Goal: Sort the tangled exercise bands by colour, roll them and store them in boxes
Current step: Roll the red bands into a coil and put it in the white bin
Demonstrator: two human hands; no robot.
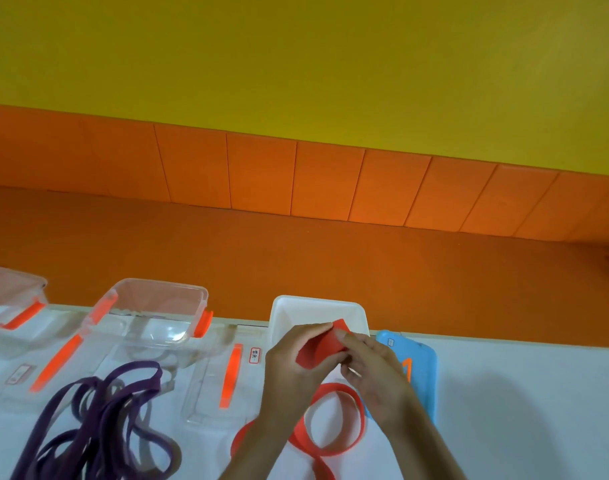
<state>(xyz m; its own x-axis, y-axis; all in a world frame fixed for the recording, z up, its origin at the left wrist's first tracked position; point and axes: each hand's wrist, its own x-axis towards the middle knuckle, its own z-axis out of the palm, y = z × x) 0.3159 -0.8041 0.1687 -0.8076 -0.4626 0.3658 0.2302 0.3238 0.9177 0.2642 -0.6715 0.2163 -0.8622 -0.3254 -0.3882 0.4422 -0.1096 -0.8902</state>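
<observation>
Fingers (311, 331) of the left hand (292, 365) are curling round the rolled end of the red band (322, 350), and the right hand (375, 372) is pinching the same roll from the other side, so both hands are gripping it. The band is showing as a flat, wide, bright red strip, partly wound into a small flattened roll at the near rim of the white box (316, 308). Its loose rest is lying in loops on the white table (521, 393) below the hands. A blue lid (422, 372) is lying just right of the right hand, which is partly covering it. A clear lid (223, 379), a clear box (150, 313) and a heap of purple bands (105, 420) are sitting to the left. The roll's tip is pointing away toward the white box, and the band's length is running back toward the person.
</observation>
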